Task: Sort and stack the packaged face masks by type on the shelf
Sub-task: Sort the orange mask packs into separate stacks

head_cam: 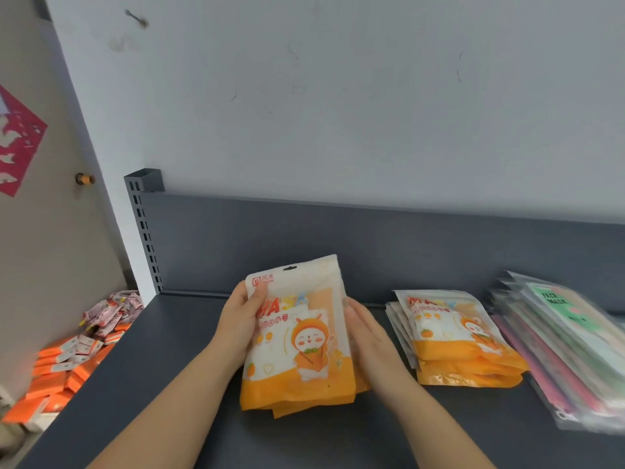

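A bundle of orange-and-white mask packs [301,336] with a cartoon rabbit stands tilted up from the dark grey shelf [169,384]. My left hand [238,324] grips its left edge, thumb on the front. On the bundle's right edge, my right hand [367,328] presses with straight fingers. A second stack of the same orange packs [463,340] lies flat to the right. Further right lies a fanned stack of clear "FACE MASK" packs [571,346] in mixed pastel colours.
The shelf's grey back panel [338,238] rises behind the packs, with a slotted upright post [143,231] at its left end. Below the shelf's left edge lie orange boxes [57,374] and pink-and-white sachets [111,311]. A white wall is above.
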Motion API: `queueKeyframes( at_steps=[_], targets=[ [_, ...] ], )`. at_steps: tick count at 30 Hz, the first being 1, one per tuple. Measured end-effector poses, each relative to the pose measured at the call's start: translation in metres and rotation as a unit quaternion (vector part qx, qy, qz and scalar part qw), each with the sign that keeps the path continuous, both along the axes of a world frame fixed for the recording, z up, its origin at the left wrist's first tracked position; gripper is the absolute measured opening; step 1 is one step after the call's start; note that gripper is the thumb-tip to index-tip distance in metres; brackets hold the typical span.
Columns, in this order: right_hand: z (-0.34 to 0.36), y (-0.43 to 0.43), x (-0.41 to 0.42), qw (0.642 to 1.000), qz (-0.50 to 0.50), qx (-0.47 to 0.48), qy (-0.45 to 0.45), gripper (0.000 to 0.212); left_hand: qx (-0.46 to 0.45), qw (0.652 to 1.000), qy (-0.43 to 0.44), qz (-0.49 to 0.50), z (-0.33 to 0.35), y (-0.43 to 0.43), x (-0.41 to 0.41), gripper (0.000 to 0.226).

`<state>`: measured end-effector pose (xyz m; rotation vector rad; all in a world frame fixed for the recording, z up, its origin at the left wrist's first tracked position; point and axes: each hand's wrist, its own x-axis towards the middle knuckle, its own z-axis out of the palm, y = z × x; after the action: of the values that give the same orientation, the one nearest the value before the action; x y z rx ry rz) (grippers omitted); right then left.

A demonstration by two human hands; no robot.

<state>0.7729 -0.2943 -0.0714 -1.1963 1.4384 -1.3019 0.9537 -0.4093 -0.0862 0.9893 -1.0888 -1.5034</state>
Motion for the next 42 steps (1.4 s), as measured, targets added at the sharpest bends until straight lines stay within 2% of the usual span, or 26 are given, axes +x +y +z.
queueKeyframes(
  at_steps=[3,5,8,10,12,15,18,20,22,25,28,31,37,42],
  targets=[
    [0.008,0.005,-0.002,0.997,0.067,0.026,0.023,0.05,-0.08,0.996,-0.021,0.018,0.015,0.007,-0.008,0.018],
    [0.023,0.002,-0.004,0.996,0.083,0.031,0.026,0.048,-0.139,0.989,-0.033,0.05,0.027,0.008,-0.009,0.017],
    [0.031,0.005,-0.019,0.993,0.111,-0.028,-0.013,0.043,-0.225,0.969,-0.076,0.073,0.042,0.0,-0.003,0.02],
    [0.03,-0.001,-0.017,0.994,0.101,-0.028,-0.019,0.069,-0.281,0.949,-0.122,0.078,0.046,0.0,-0.002,0.015],
    [0.017,0.008,-0.016,0.993,0.108,-0.03,0.028,0.091,-0.322,0.933,-0.135,0.082,0.048,0.009,-0.008,0.013],
    [-0.004,0.008,-0.022,0.995,0.046,-0.082,0.046,0.098,-0.353,0.93,-0.082,0.059,0.049,0.024,-0.018,0.027],
    [-0.009,0.004,-0.023,0.994,0.019,-0.092,0.05,0.101,-0.333,0.941,-0.059,-0.021,0.044,0.02,-0.016,0.061],
    [-0.017,0.003,-0.027,0.995,0.013,-0.079,0.066,0.103,-0.256,0.957,-0.097,-0.092,0.032,0.011,-0.009,0.081],
    [-0.02,0.0,-0.028,0.995,0.008,-0.067,0.074,0.104,-0.175,0.957,-0.159,-0.17,0.013,0.005,-0.001,0.098],
    [-0.022,-0.003,-0.027,0.996,0.009,-0.064,0.068,0.109,-0.151,0.948,-0.193,-0.201,-0.008,0.008,0.001,0.113],
    [-0.02,-0.006,-0.024,0.994,0.014,-0.083,0.073,0.112,-0.179,0.956,-0.151,-0.178,-0.007,0.014,-0.007,0.103],
    [-0.021,-0.008,-0.026,0.994,0.015,-0.092,0.056,0.11,-0.182,0.957,-0.15,-0.17,-0.004,0.017,-0.009,0.089],
    [-0.033,-0.008,-0.03,0.996,0.029,-0.072,0.035,0.101,-0.154,0.952,-0.164,-0.209,-0.007,0.023,-0.007,0.085],
    [-0.039,-0.012,-0.031,0.997,0.011,-0.067,0.038,0.099,-0.152,0.951,-0.183,-0.197,-0.009,0.025,-0.01,0.082]
  ],
)
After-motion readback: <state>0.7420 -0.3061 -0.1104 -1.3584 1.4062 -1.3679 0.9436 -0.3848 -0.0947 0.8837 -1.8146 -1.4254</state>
